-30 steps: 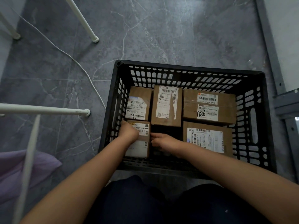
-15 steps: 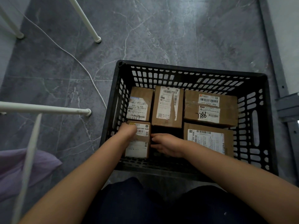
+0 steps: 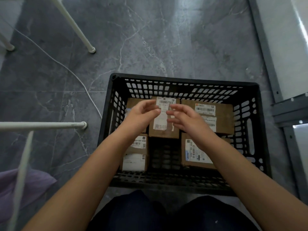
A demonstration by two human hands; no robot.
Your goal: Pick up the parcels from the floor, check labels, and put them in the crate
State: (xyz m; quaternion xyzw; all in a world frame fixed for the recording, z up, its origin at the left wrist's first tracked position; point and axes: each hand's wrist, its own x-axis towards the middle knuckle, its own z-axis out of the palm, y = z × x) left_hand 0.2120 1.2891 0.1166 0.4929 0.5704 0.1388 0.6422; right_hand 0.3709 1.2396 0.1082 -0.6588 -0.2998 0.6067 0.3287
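A black slatted crate [image 3: 183, 80] stands on the grey floor and holds several brown cardboard parcels with white labels. The front-left parcel [image 3: 135, 157] lies flat by the left wall. A taller parcel [image 3: 164, 129] sits in the middle at the back, one [image 3: 215, 109] at the back right, another [image 3: 195, 154] at the front right. My left hand [image 3: 141, 115] and my right hand [image 3: 185, 118] hover above the middle parcel, fingers spread, holding nothing. The back-left parcel is mostly hidden by my left hand.
White metal legs [image 3: 78, 30] and a horizontal white bar [image 3: 43, 125] stand to the left. A white cable [image 3: 70, 70] runs across the floor toward the crate. Purple cloth [image 3: 20, 187] lies bottom left. A grey metal frame [image 3: 273, 80] lines the right side.
Both hands let go of the front-left parcel, rose out of the crate's front and now hover above the middle parcel. The camera tilted slightly.
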